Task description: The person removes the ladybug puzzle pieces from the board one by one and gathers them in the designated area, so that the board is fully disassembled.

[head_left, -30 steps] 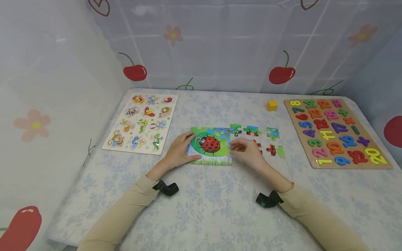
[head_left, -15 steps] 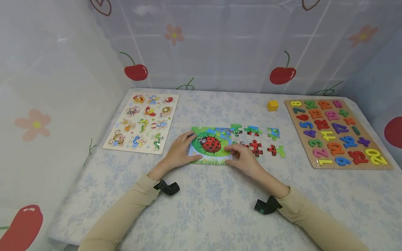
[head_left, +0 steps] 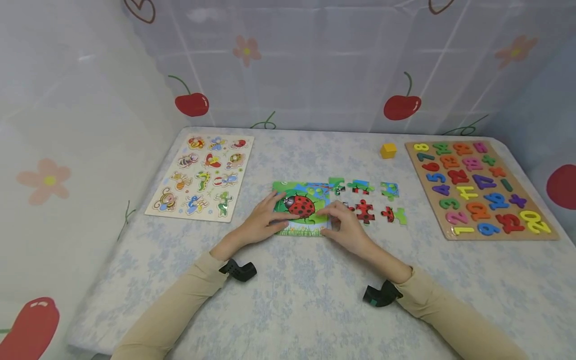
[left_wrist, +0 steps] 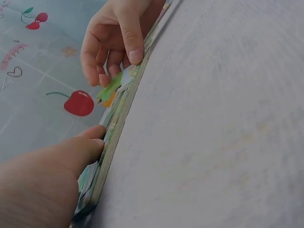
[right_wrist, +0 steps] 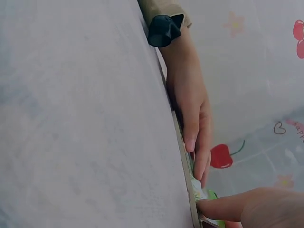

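Note:
A ladybug jigsaw board lies flat in the middle of the table in the head view. My left hand rests on its left side, thumb near the lower edge and a finger reaching onto the ladybug. At the lower right corner, my right hand pinches a green-and-white puzzle piece. In the left wrist view that piece is tilted up from the board; the hand largely hides it from above. Several loose puzzle pieces lie just right of the board, some partly behind the right hand.
An insect puzzle board lies to the left, and a number puzzle board to the right. A yellow cube sits near the back. Patterned curtains rise behind the table.
My right hand has moved down and left from the board's right edge to its lower right corner, uncovering a red spotted piece. A left finger has shifted right onto the ladybug.

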{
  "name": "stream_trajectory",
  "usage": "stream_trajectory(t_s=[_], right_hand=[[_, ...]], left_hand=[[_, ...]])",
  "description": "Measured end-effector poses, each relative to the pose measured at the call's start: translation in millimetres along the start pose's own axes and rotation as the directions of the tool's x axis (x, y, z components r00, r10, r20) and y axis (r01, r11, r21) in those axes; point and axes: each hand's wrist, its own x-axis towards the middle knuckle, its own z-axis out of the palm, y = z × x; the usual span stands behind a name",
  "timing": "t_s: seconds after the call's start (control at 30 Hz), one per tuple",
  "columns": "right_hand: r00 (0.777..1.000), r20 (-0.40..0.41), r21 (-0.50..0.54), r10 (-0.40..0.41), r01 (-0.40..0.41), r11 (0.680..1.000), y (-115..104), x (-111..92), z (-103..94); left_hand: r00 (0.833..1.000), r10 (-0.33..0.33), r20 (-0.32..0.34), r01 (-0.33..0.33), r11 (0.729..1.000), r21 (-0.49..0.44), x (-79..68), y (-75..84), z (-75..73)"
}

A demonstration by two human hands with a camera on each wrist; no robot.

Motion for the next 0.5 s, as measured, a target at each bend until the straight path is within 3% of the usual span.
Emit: stream_trajectory(t_s=[0.13, 0.23, 0.37, 0.5], right_hand=[[0.999, -0.043, 0.058, 0.029, -0.027, 0.998, -1, 0, -0.5], [0.991, -0.075, 0.163, 0.111, -0.097, 0.982, -1, 0, -6.6], [0.962, -0.079, 0.284, 0.260, -0.228, 0.931, 1, -6, -25.9], [0.929, -0.087, 0.289, 0.359, -0.321, 0.902, 5, -27, -53.5]], left_hand=[[1.000, -0.012, 0.009, 0.012, 1.000, 0.003, -0.2, 0.2, -0.6], [1.000, -0.003, 0.014, 0.003, 1.000, -0.002, 0.7, 0.5, -0.5], [1.000, 0.000, 0.024, 0.000, 1.000, 0.005, 1.6, -0.3, -0.2], [1.000, -0.004, 0.024, 0.003, 1.000, 0.019, 0.8, -3.0, -0.3]])
